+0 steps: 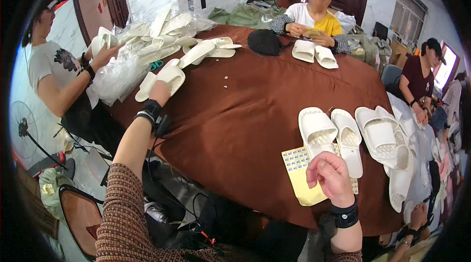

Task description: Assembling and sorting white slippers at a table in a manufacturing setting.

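Observation:
My left hand (160, 92) reaches to the far left of the table, its fingers closed on a white slipper (172, 76) and partly hidden by it. Another slipper (143, 87) lies against it. On the right, my right hand (332, 176) is raised with the fingers curled and pinched together; whatever may be between them is too small to make out. Under it lies a yellow sheet of small printed stickers (300, 183). Just beyond stand two white slippers side by side, a left one (316, 125) and a right one (347, 139), both overlapping the sheet.
A brown cloth covers the table (235, 129). More white slippers (378, 132) line the right edge, and a slipper heap with clear plastic bags (115, 80) fills the far left. A black cap (264, 42) lies at the back. Co-workers sit or stand around the table.

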